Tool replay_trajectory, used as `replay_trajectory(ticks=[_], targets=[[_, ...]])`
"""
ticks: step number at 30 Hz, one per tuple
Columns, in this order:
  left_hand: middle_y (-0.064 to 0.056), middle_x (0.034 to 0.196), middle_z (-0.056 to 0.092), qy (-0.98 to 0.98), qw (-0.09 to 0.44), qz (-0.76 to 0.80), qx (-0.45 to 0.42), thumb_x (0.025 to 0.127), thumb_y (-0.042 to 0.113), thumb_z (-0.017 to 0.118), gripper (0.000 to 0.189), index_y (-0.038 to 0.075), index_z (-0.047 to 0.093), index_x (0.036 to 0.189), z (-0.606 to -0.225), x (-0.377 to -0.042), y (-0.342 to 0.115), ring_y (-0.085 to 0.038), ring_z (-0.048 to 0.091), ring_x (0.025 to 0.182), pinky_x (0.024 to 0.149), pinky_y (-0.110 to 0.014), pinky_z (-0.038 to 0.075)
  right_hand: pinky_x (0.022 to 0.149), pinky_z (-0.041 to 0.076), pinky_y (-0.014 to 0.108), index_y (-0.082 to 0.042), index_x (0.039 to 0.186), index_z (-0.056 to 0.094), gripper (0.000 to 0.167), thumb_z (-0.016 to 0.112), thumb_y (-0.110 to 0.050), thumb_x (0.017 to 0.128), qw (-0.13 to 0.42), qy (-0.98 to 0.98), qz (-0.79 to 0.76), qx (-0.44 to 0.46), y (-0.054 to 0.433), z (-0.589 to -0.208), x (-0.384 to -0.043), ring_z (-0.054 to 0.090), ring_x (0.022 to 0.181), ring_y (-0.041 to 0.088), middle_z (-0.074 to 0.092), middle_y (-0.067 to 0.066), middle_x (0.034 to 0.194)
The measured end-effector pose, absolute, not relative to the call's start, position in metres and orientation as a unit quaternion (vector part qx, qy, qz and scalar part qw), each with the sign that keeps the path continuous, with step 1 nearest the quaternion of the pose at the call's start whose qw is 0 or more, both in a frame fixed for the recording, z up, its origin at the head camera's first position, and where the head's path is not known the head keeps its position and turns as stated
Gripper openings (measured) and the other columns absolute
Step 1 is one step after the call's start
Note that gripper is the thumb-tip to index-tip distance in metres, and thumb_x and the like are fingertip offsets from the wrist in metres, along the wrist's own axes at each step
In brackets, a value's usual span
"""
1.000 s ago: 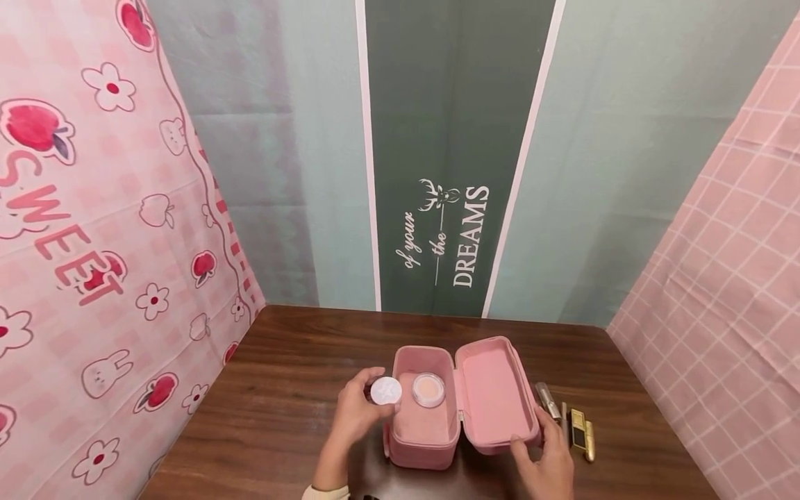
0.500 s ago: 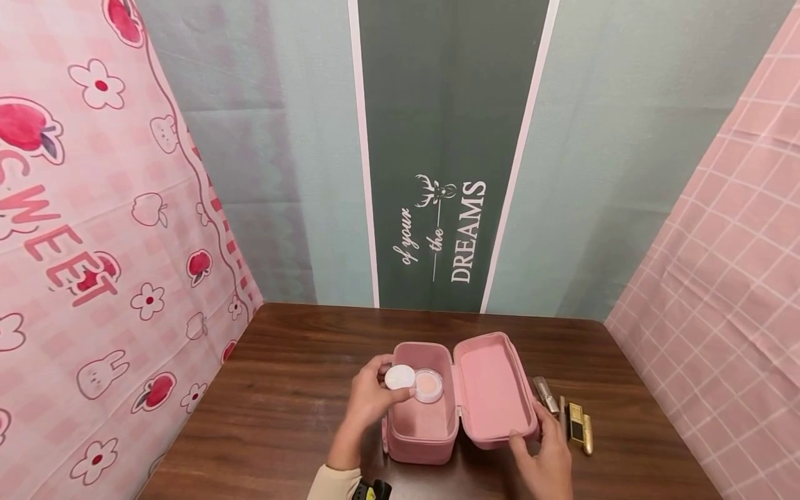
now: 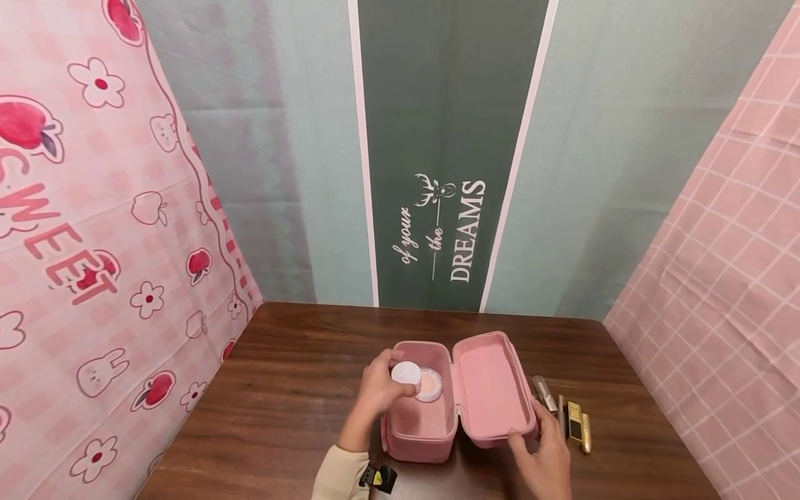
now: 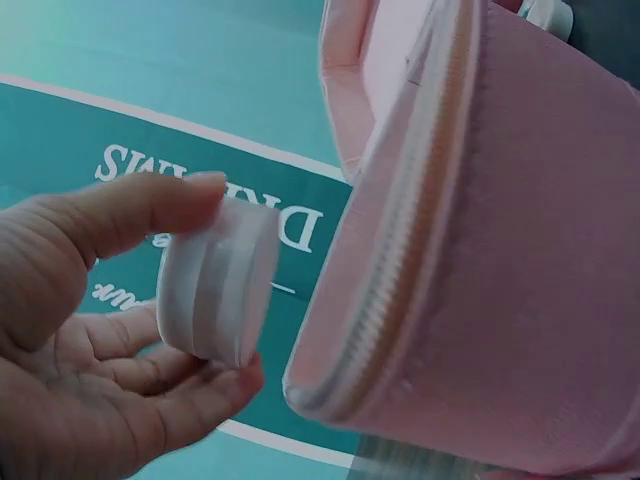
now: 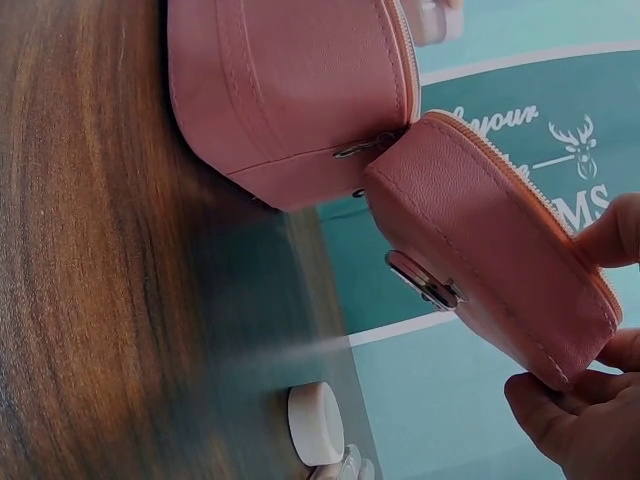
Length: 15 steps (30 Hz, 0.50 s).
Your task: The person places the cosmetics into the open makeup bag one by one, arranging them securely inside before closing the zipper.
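An open pink zip-up case (image 3: 420, 449) stands on the table, its lid (image 3: 494, 389) swung out to the right. My left hand (image 3: 378, 386) pinches a small white round jar (image 3: 406, 373) over the case's left side. In the left wrist view the jar (image 4: 218, 285) is tilted on edge between thumb and fingertips, beside the zipped rim. Inside the case lies a round clear-rimmed pot (image 3: 431, 386) with a peach-coloured middle, partly covered by the held jar. My right hand (image 3: 542, 455) grips the lid's near right corner, thumb on the inner edge.
Right of the lid lie a silver-and-clear tube (image 3: 545, 394), a black-and-gold compact (image 3: 573, 421) and a gold tube (image 3: 586, 435). The right wrist view shows a small white round container (image 5: 316, 424) on the table (image 5: 90, 250). Printed cloth hangs behind and at both sides.
My left hand has moved right with the white jar, from the case's left rim to over its inside, now overlapping the peach pot. My right hand keeps hold of the lid.
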<state>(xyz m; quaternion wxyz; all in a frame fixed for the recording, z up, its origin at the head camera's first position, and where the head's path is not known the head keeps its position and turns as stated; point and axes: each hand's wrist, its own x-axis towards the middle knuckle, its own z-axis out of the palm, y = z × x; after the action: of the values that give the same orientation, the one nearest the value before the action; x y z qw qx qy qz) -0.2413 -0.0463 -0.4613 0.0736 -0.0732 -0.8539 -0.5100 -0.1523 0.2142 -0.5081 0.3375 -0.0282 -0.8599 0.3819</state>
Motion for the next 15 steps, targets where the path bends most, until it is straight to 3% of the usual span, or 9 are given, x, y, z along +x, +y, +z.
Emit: replay_trajectory(ticks=[5, 12, 15], targets=[[-0.007, 0.091, 0.060, -0.858, 0.059, -0.506, -0.073, 0.056, 0.011, 0.088, 0.059, 0.001, 0.060, 0.106, -0.457, -0.247, -0.044, -0.025, 0.056, 0.083, 0.071, -0.038, 0.045, 0.072, 0.038, 0.012, 0.006, 0.123, 0.052, 0.063, 0.074, 0.000, 0.064, 0.342, -0.857, 0.385, -0.024, 0.215, -0.510, -0.153, 0.054, 0.083, 0.023, 0.055, 0.022, 0.110], [-0.017, 0.099, 0.063, -0.867, 0.014, -0.489, -0.091, 0.054, 0.004, 0.087, 0.068, -0.004, 0.057, 0.114, -0.453, -0.259, -0.043, -0.032, 0.057, 0.089, 0.074, -0.041, 0.047, 0.072, 0.038, 0.011, 0.006, 0.122, 0.051, 0.062, 0.073, -0.002, 0.065, 0.336, -0.860, 0.382, -0.031, 0.216, -0.509, -0.152, 0.055, 0.082, 0.025, 0.055, 0.021, 0.108], [-0.016, 0.098, 0.063, -0.871, -0.007, -0.481, -0.098, 0.053, 0.001, 0.086, 0.067, -0.005, 0.057, 0.113, -0.450, -0.265, -0.043, -0.031, 0.057, 0.088, 0.073, -0.040, 0.047, 0.072, 0.038, 0.010, 0.006, 0.122, 0.052, 0.060, 0.073, -0.002, 0.066, 0.333, -0.860, 0.385, -0.037, 0.216, -0.510, -0.153, 0.056, 0.081, 0.023, 0.056, 0.021, 0.109]])
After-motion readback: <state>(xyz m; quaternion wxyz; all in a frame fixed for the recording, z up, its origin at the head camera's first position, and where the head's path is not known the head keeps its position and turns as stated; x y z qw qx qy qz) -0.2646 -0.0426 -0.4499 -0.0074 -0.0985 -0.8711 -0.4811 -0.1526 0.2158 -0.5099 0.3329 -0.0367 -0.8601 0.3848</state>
